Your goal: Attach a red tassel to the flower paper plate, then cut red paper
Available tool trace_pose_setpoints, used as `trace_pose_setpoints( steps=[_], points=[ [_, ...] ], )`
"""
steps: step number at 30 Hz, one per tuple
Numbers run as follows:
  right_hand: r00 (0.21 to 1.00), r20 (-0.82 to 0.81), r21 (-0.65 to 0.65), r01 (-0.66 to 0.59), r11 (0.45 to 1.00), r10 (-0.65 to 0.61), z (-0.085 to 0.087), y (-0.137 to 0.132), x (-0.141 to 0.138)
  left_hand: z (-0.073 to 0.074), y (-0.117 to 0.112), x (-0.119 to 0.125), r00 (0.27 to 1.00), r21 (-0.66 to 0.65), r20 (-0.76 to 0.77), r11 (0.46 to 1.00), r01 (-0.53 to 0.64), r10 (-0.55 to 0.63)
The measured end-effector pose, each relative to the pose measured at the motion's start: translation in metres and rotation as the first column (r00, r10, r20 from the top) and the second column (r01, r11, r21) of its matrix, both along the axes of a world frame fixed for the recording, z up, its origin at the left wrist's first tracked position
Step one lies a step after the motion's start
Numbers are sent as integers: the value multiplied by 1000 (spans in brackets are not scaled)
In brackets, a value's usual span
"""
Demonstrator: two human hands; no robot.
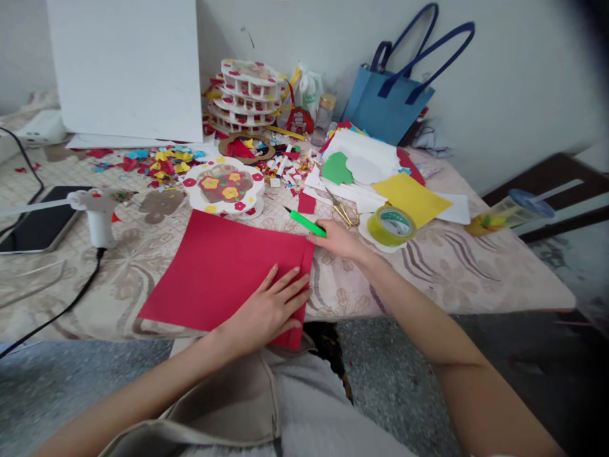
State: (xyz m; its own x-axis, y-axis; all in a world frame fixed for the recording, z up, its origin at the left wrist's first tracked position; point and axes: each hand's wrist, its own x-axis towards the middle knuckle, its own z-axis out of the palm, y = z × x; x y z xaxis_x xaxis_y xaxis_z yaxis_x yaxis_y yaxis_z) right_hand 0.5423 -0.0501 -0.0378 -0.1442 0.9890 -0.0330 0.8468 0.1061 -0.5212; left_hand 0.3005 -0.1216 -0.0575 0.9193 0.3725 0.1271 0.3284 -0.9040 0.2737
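A large red sheet of paper (pixel 223 266) lies at the front edge of the table, its right side folded or overlapped as a narrow strip. My left hand (pixel 271 308) rests flat on the sheet near that strip, fingers spread. At the sheet's top right corner, my right hand (pixel 335 238) is closed around a slim green pen-like tool (pixel 307 223) with a dark pointed tip, which points up and left. Some fingers of that hand are at the paper's corner. Just beyond lie gold-handled scissors (pixel 343 209) and a small red paper piece (pixel 306 203).
A flower-shaped decorated piece (pixel 223 185) sits behind the sheet, before a tiered white model (pixel 247 95). Yellow tape (pixel 391 226), yellow paper (pixel 413 200) and a blue bag (pixel 387 101) are right. A white glue gun (pixel 99 219) with a cord stands left, beside a dark tablet (pixel 40 219).
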Motion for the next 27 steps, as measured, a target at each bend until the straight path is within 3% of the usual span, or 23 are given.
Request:
trace_pose_setpoints(
  steps=[5, 10, 14, 20, 27],
  points=[
    [992, 121, 81, 9, 997, -19, 3, 30, -7, -1, 26, 12, 992, -4, -63, 994, -111, 111],
    [975, 217, 96, 17, 995, -38, -4, 38, -11, 1, 36, 19, 987, 12, -118, 994, -105, 106],
    [944, 326, 123, 1, 992, -41, -12, 33, -13, -3, 23, 12, 993, 61, -104, 997, -57, 63],
    [937, 342, 152, 12, 988, -64, -15, 30, -17, -9, -7, -7, 998, 116, -49, 992, 42, -37],
    [979, 113, 199, 147, 969, -172, -7, 22, 2, -11, -17, -11, 1000, 109, -19, 994, 21, -19]
  ],
)
